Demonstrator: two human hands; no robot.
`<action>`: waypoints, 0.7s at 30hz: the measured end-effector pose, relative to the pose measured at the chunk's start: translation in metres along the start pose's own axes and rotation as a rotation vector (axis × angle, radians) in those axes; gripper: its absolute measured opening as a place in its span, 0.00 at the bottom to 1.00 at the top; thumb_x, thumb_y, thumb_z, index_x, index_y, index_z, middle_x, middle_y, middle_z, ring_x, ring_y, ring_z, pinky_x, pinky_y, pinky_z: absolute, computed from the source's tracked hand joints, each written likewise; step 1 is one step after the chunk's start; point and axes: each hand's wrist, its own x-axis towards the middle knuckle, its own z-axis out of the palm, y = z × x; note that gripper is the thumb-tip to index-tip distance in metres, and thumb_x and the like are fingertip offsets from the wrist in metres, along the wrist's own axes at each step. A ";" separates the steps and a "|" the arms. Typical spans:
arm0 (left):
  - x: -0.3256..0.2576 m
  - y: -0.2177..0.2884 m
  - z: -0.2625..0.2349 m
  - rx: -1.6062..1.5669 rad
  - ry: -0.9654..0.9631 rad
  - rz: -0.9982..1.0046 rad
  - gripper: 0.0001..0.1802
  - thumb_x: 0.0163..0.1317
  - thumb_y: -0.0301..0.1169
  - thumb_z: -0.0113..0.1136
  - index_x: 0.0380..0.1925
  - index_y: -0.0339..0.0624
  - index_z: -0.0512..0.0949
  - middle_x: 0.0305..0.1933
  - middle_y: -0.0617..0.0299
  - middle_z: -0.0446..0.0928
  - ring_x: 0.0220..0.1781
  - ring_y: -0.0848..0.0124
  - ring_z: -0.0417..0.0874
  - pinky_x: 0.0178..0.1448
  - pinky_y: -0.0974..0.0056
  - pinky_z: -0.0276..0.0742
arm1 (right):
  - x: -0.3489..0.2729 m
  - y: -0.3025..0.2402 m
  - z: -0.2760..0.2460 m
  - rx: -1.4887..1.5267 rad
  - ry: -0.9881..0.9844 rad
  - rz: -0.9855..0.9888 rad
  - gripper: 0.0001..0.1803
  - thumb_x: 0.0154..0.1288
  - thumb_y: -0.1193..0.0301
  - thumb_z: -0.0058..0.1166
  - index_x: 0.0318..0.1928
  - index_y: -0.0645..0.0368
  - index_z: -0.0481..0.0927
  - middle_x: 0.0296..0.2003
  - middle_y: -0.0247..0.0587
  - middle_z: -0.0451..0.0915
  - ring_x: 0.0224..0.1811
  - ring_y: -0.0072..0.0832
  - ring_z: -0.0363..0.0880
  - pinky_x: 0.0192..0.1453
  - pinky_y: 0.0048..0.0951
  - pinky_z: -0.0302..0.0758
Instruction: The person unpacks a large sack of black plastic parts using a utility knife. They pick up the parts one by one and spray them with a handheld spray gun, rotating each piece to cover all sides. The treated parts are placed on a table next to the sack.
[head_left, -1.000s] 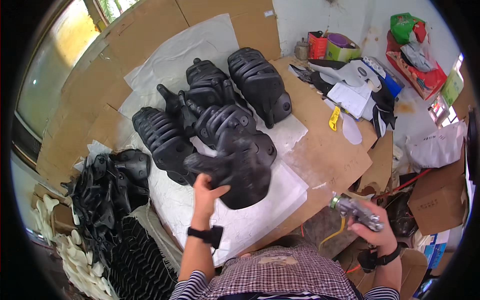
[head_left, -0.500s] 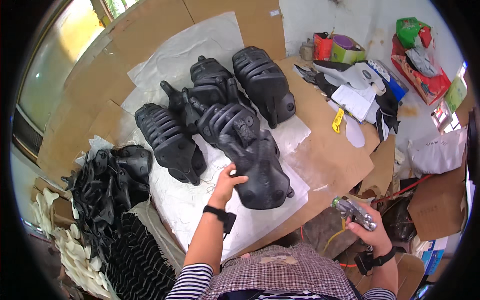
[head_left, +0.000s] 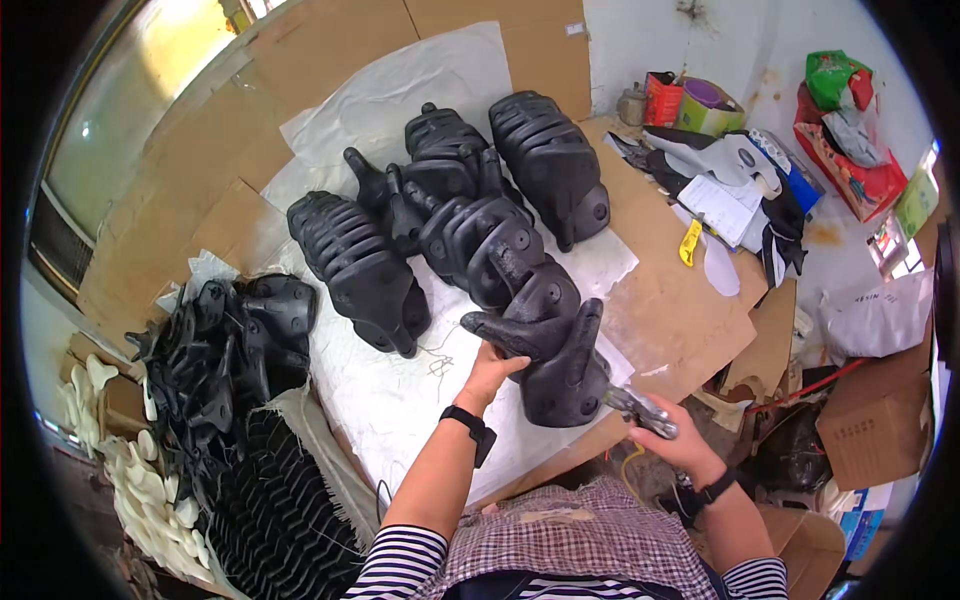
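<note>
My left hand (head_left: 490,374) grips the near left side of a black moulded piece (head_left: 565,395) with two horn-like prongs, thumb on top and the other fingers mostly hidden beneath. Closed around a silver gun-shaped air tool (head_left: 640,410), my right hand (head_left: 680,440) brings its tip against or very near the piece's right edge; contact is unclear. Beyond them lie a row of nested black moulded pieces (head_left: 480,235), a left stack (head_left: 350,265) and a far right stack (head_left: 550,165).
White sheeting (head_left: 370,420) covers part of the cardboard-topped table (head_left: 690,320). Left are a heap of black pieces (head_left: 220,370) and cream-coloured pieces (head_left: 150,500). Papers (head_left: 720,205) and a yellow-handled tool (head_left: 690,243) lie right. A cardboard box (head_left: 880,425) stands at far right.
The held piece has turned, so its two prongs now show upward. My right hand has moved left and up, bringing the tool to the piece's edge. The view has shifted slightly.
</note>
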 end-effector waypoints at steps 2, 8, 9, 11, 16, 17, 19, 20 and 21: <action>-0.009 -0.006 0.004 -0.016 -0.012 0.066 0.35 0.43 0.14 0.61 0.56 0.35 0.65 0.55 0.54 0.72 0.58 0.61 0.73 0.66 0.60 0.64 | 0.013 0.017 0.014 0.000 0.011 -0.017 0.27 0.58 0.70 0.63 0.58 0.62 0.70 0.38 0.32 0.78 0.40 0.17 0.74 0.46 0.22 0.72; 0.008 -0.019 -0.016 0.142 -0.045 -0.068 0.31 0.43 0.11 0.60 0.52 0.36 0.70 0.50 0.58 0.76 0.54 0.63 0.76 0.62 0.60 0.67 | 0.018 0.026 0.040 -0.084 0.013 -0.011 0.28 0.58 0.69 0.63 0.58 0.63 0.70 0.38 0.31 0.77 0.39 0.17 0.73 0.45 0.21 0.72; 0.009 -0.015 -0.014 0.173 -0.073 -0.106 0.30 0.43 0.11 0.59 0.51 0.36 0.71 0.49 0.58 0.77 0.53 0.63 0.77 0.61 0.60 0.68 | 0.015 0.021 0.042 -0.081 0.018 0.036 0.29 0.58 0.70 0.63 0.58 0.63 0.69 0.38 0.30 0.76 0.40 0.17 0.73 0.47 0.22 0.72; 0.007 -0.011 -0.009 0.104 -0.104 -0.082 0.27 0.44 0.11 0.59 0.49 0.35 0.73 0.47 0.59 0.78 0.52 0.65 0.77 0.61 0.61 0.69 | 0.016 0.022 0.046 -0.057 0.023 0.086 0.29 0.58 0.70 0.63 0.59 0.63 0.69 0.39 0.30 0.76 0.41 0.17 0.73 0.47 0.22 0.72; -0.023 0.043 -0.023 0.189 -0.124 0.193 0.26 0.43 0.12 0.61 0.48 0.34 0.74 0.46 0.62 0.78 0.49 0.70 0.77 0.57 0.64 0.72 | 0.021 0.032 0.055 -0.075 0.016 0.013 0.28 0.58 0.69 0.63 0.58 0.62 0.69 0.38 0.31 0.76 0.39 0.18 0.73 0.45 0.22 0.72; -0.036 0.061 -0.049 0.318 -0.089 0.117 0.28 0.43 0.13 0.63 0.49 0.34 0.73 0.46 0.62 0.78 0.49 0.70 0.77 0.57 0.64 0.72 | 0.021 0.031 0.060 -0.094 -0.024 -0.040 0.28 0.59 0.68 0.63 0.58 0.62 0.69 0.37 0.33 0.77 0.37 0.19 0.74 0.43 0.22 0.73; -0.076 0.115 -0.112 0.645 0.111 0.276 0.29 0.41 0.14 0.65 0.48 0.34 0.72 0.47 0.62 0.76 0.50 0.70 0.76 0.55 0.66 0.73 | 0.026 0.031 0.073 -0.085 -0.081 -0.105 0.28 0.58 0.67 0.63 0.58 0.62 0.69 0.37 0.34 0.77 0.37 0.20 0.74 0.43 0.23 0.73; -0.088 0.158 -0.112 0.413 0.171 0.284 0.28 0.41 0.12 0.64 0.47 0.34 0.73 0.47 0.60 0.76 0.49 0.69 0.76 0.54 0.65 0.73 | 0.026 0.034 0.073 -0.064 -0.043 -0.096 0.28 0.58 0.67 0.63 0.57 0.62 0.70 0.37 0.35 0.77 0.39 0.21 0.74 0.45 0.24 0.72; -0.109 0.202 -0.112 0.598 0.351 0.457 0.24 0.47 0.14 0.60 0.48 0.34 0.72 0.47 0.60 0.76 0.48 0.67 0.76 0.55 0.62 0.73 | 0.029 0.032 0.075 -0.040 -0.027 -0.096 0.28 0.58 0.67 0.64 0.57 0.62 0.70 0.38 0.35 0.77 0.41 0.21 0.74 0.48 0.24 0.72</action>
